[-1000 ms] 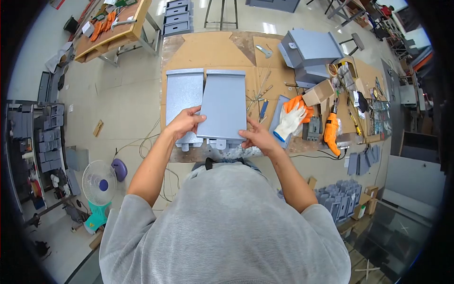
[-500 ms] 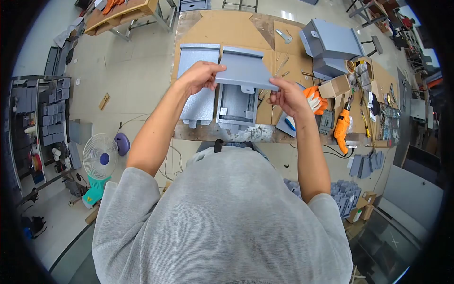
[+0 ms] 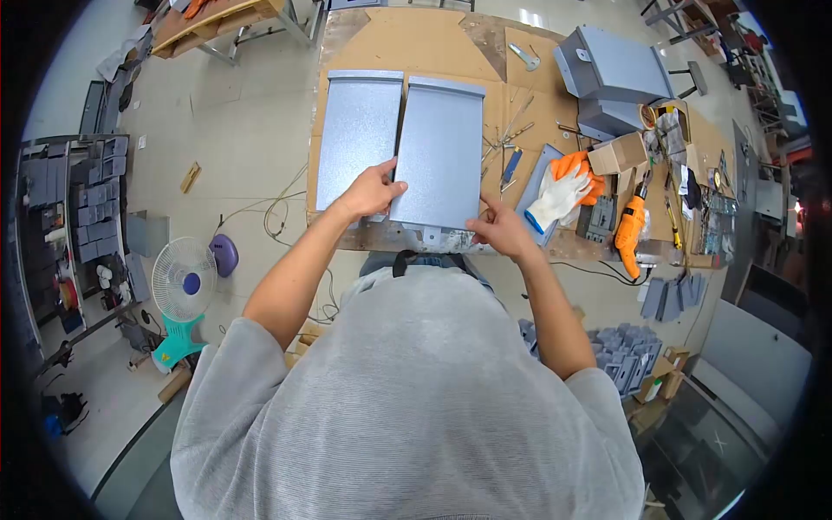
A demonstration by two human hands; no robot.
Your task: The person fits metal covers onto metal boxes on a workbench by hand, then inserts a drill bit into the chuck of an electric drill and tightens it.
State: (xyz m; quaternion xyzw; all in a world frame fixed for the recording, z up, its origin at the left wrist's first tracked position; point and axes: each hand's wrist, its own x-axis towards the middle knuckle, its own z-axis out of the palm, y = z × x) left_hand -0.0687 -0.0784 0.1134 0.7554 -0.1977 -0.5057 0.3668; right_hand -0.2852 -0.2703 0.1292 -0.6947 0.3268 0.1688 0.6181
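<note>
Two grey metal boxes lie side by side on the cardboard-covered bench. The lid (image 3: 438, 147) of the right box is down flat, hiding the inside, and a small tab with a hole (image 3: 431, 234) sticks out at its near edge. My left hand (image 3: 373, 191) grips the lid's left edge near the front, its fingers in the gap beside the left box (image 3: 358, 130). At the lid's near right corner, my right hand (image 3: 503, 227) holds the edge between thumb and fingers. The left box also has its lid down.
Right of the boxes lie screwdriver-like tools (image 3: 511, 167), white-and-orange gloves (image 3: 559, 195), an orange power drill (image 3: 631, 232) and an open cardboard box (image 3: 619, 155). Larger grey metal boxes (image 3: 620, 65) stand at the back right. A fan (image 3: 184, 282) stands on the floor at left.
The lid of the right box has swung down toward me from a raised position, covering the inside. Both hands came down and nearer with it.
</note>
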